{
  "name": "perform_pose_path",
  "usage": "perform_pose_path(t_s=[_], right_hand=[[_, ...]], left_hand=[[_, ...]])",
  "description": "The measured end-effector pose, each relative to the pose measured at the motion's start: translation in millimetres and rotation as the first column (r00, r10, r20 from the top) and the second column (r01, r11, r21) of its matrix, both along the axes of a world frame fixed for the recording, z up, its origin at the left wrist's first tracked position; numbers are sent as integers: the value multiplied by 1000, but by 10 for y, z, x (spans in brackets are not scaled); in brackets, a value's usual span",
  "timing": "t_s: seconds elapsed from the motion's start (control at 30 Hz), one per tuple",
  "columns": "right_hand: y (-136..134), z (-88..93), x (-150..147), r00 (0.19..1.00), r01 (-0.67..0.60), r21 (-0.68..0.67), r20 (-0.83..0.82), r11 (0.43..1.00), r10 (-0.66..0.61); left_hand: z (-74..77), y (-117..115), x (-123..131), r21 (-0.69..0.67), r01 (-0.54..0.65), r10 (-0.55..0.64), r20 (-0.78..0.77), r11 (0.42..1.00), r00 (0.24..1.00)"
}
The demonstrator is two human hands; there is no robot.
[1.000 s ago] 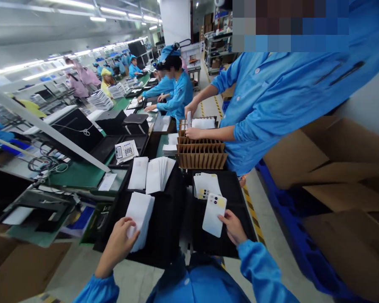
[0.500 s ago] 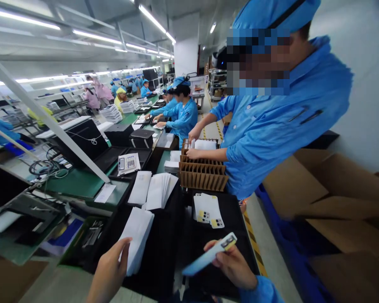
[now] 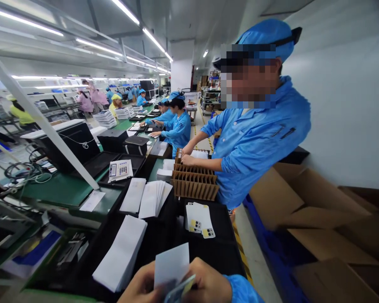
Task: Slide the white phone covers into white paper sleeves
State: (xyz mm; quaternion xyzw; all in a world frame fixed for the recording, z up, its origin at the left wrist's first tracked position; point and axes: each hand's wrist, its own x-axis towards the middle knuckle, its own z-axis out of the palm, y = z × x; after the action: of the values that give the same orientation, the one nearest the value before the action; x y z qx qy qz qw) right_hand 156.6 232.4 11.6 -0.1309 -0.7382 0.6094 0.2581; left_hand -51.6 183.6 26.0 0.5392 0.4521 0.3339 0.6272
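Black tray (image 3: 222,252); left hand (image 3: 142,287) sleeve (image 3: 172,264), right hand (image 3: 210,286) cover (image 3: 180,293).

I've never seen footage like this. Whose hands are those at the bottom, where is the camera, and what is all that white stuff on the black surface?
There is only one view. It comes from a camera worn on a worker's head, looking forward and down. The hands at the bottom edge are that person's own: the left hand and the right hand, close together. Between them stands a white sleeve, and just below it is a thin phone back cover, which is blurred. The left hand seems to grip the sleeve and the right the cover. On the black tray lie a stack of sleeves, a fanned batch and a small pile of covers. Behind these is a cardboard divider box, where a co-worker in blue has both hands.
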Motion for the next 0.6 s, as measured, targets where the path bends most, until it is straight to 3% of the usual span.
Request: perform_pose_path(t_s=[0.07,0.13,0.2,0.23,0.3,0.37,0.4,0.47,0.53,0.6], right_hand=[[20,-4,9,997,-62,39,47,997,60],[38,-53,69,997,-64,-32,47,997,66],[49,-101,201,999,49,-163,16,985,-47],[51,-111,288,986,158,-223,-11,962,-165],[58,-83,465,882,414,-331,-85,848,-464],[75,18,599,695,590,-424,-167,687,-699],[89,91,640,610,629,-470,-196,619,-768],[126,252,671,510,648,-526,-238,551,-827],[169,385,655,505,634,-521,-281,572,-816],[202,433,606,612,557,-450,-346,698,-711]], left_hand=[[-27,30,39,-35,-36,37,20,999,999],[-83,50,66,-79,-108,112,48,991,992],[-132,57,68,-112,-186,194,62,976,979],[-144,57,62,-120,-221,230,62,968,971],[-142,55,47,-109,-277,283,45,955,958],[-113,57,42,-70,-310,312,13,948,950],[-91,60,46,-42,-319,319,-5,947,948],[-43,64,64,46,-318,321,-47,947,946],[0,64,86,190,-294,319,-116,937,941],[16,57,108,369,-261,349,-194,892,917]])
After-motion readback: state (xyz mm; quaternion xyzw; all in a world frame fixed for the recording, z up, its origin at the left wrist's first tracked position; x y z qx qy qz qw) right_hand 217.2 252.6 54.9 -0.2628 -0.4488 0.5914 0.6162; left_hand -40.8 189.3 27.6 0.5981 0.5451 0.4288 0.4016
